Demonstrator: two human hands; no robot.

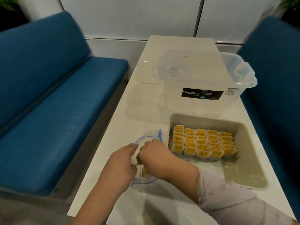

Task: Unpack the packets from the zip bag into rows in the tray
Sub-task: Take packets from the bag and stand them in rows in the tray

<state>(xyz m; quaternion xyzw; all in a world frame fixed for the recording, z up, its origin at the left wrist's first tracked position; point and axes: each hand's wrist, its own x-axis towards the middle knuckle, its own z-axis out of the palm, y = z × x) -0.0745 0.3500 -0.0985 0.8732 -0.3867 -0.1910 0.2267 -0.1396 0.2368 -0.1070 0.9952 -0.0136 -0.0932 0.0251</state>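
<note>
Packets (203, 143) fill tray (253, 153) in rows.

Both hands' fingertips and the packets (145, 171) they cover inside the zip bag (146, 140) stay hidden.

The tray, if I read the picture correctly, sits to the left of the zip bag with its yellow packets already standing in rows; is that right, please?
Not quite. In the head view the tray sits to the right of the zip bag, not the left. The rest holds: its yellow packets already stand in rows.
</note>
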